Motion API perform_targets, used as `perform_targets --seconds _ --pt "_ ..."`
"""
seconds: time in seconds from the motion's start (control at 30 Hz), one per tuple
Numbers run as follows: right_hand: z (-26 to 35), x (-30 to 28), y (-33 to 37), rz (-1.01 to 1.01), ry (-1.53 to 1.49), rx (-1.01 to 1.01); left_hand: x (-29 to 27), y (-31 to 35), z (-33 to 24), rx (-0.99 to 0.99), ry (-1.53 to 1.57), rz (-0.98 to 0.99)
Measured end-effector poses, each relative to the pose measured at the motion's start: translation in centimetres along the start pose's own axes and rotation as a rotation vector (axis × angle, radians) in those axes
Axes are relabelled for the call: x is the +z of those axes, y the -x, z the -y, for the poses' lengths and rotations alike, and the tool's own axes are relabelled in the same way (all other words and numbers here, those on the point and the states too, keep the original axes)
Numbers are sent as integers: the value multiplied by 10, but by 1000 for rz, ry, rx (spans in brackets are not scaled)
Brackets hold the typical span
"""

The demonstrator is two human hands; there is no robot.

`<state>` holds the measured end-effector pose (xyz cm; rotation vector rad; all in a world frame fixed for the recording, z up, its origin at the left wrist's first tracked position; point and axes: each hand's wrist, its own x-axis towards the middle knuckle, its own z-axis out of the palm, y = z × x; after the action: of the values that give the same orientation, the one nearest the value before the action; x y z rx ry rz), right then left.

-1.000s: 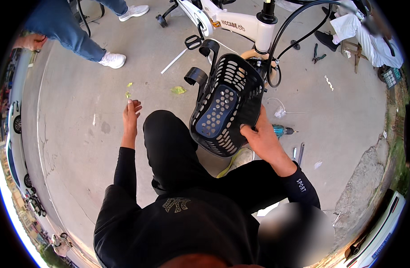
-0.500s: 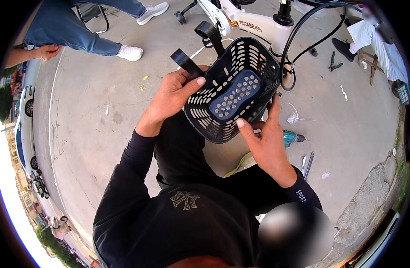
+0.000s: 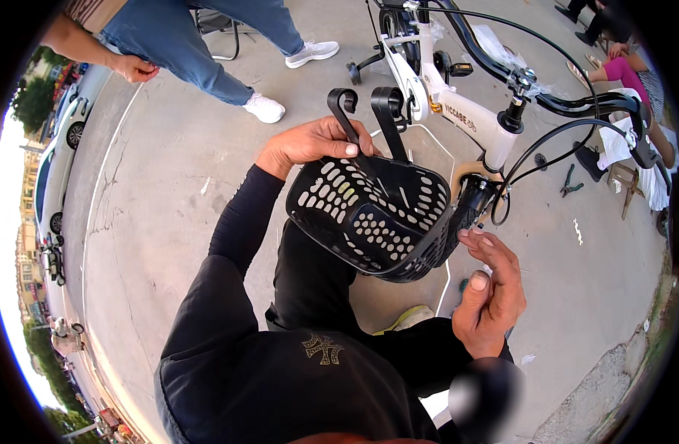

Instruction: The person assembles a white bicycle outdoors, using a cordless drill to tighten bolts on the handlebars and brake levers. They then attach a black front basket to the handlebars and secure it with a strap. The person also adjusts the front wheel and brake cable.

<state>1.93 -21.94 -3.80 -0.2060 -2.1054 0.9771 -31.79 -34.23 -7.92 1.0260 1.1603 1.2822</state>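
Note:
A black plastic bicycle basket (image 3: 347, 200) with slotted sides hangs tilted above my knees. My left hand (image 3: 317, 144) is closed on its upper rim, beside the base of one of the two curved hooks (image 3: 388, 111). To the right of the basket, my right hand (image 3: 495, 288) holds nothing; its fingers are slightly bent and the thumb stands apart from them. A white child-size bicycle (image 3: 458, 111) stands just beyond, with black handlebars (image 3: 554, 103) and a black front fork (image 3: 473, 200) close to the basket's right side.
Another person in blue jeans (image 3: 184, 52) and white shoes stands at the far left. Pliers (image 3: 571, 181) lie on the concrete to the right, near a small wooden stool (image 3: 624, 181). More people sit at the upper right. Parked cars (image 3: 62, 163) line the left.
My right hand has let go of the basket and drawn away to the lower right. The basket has turned in my left hand, its hooks now pointing up. More of the bicycle shows.

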Motion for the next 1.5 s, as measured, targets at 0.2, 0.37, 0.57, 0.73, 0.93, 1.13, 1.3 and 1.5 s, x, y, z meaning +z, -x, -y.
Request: perform_targets --seconds 0.2,0.37,0.57,0.73,0.93,1.13,1.3,1.5 --pt "32 4 -71 54 -50 -51 1 -14 -7 0 437 63" --pt "24 -22 -155 -100 240 -175 2 -42 -20 88 278 197" --pt "11 -134 -228 -73 576 -201 25 -111 -77 114 -162 319" --pt "6 -116 -215 294 726 6 7 -108 -84 66 -254 300" --pt "-19 -109 -200 203 748 -85 -21 -131 -98 -66 -575 193" --pt "-14 -97 -160 -34 887 -440 -6 -132 -94 67 -512 168" --pt "-34 -87 -73 -106 436 -37 14 -146 -78 137 -564 57" --pt "-62 -58 -21 213 409 76 15 -151 -78 169 -617 75"
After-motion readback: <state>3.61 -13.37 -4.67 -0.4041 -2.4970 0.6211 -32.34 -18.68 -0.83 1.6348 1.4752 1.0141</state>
